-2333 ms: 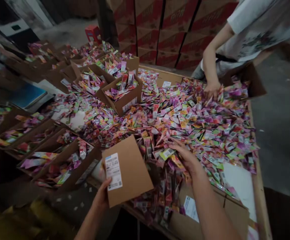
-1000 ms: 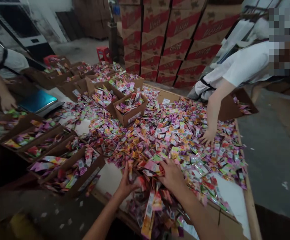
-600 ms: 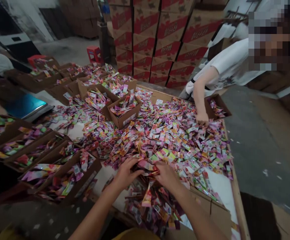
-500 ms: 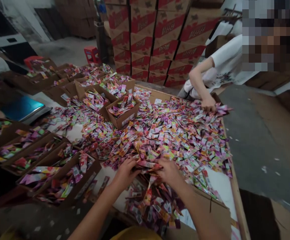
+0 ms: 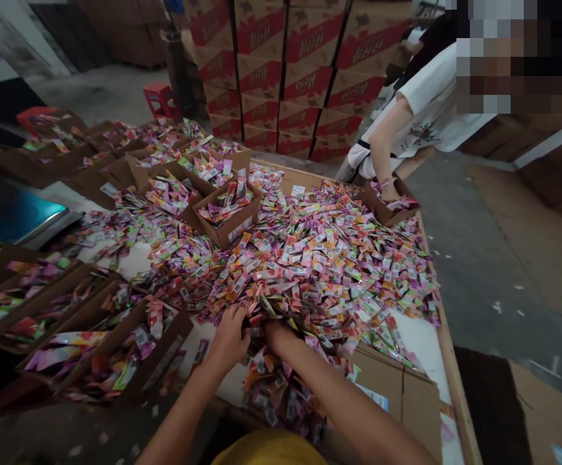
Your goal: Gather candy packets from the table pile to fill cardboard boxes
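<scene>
A big heap of small colourful packets [image 5: 320,265] covers the wooden table [image 5: 448,361]. My left hand [image 5: 230,334] is at the heap's near edge, fingers curled down into the packets. My right hand [image 5: 275,330] is right beside it and pushed under the packets, so its fingers are hidden. Just below both hands, packets [image 5: 274,394] spill over the table edge into an open cardboard box [image 5: 382,387].
Open boxes of packets [image 5: 116,352] line the near left, and more boxes [image 5: 225,210] stand at the back. A blue scale [image 5: 14,216] lies far left. A person in a white shirt reaches into a small box [image 5: 390,205]. Red cartons [image 5: 300,71] are stacked behind.
My left hand let go of the box flap and joined my right hand in the heap; both dug deeper, towards me. The other person's hand went from the heap to the small box.
</scene>
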The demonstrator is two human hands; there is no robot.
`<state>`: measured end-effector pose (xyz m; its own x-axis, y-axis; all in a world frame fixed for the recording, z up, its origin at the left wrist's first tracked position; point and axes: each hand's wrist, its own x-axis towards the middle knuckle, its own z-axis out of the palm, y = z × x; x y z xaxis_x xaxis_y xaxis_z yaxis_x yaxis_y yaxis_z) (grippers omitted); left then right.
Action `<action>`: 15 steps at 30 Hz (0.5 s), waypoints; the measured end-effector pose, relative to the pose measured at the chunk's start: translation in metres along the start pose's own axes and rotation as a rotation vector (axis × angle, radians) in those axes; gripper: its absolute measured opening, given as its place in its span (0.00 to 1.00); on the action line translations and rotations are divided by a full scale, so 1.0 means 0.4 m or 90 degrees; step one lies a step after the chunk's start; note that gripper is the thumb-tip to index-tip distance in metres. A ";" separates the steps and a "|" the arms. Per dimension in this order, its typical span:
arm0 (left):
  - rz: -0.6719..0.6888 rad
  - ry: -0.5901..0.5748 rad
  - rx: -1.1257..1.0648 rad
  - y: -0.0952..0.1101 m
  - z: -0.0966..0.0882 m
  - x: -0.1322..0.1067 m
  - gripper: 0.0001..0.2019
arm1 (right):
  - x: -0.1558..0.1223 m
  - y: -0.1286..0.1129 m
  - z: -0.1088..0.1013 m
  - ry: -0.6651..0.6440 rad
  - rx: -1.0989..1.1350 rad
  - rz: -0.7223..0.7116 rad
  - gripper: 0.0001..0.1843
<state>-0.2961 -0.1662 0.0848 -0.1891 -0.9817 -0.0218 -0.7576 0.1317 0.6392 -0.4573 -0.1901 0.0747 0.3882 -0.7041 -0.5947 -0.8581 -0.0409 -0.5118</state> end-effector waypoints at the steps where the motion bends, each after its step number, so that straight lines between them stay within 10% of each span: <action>1: -0.005 0.000 -0.005 -0.006 0.002 0.000 0.21 | -0.008 -0.002 -0.010 -0.013 -0.004 -0.002 0.14; 7: -0.038 0.103 -0.129 0.002 0.027 0.008 0.16 | -0.195 0.031 -0.166 0.111 0.082 -0.197 0.21; 10: -0.021 0.134 -0.103 0.042 0.008 0.013 0.26 | -0.282 0.103 -0.206 0.222 0.099 -0.142 0.19; 15: 0.145 -0.089 0.018 0.115 -0.026 0.010 0.14 | -0.354 0.260 -0.138 0.389 0.119 0.041 0.23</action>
<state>-0.3252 -0.1655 0.1221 -0.4396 -0.8981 0.0132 -0.7028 0.3531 0.6176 -0.6201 -0.1338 0.1397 0.0289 -0.9803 -0.1952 -0.7785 0.1004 -0.6195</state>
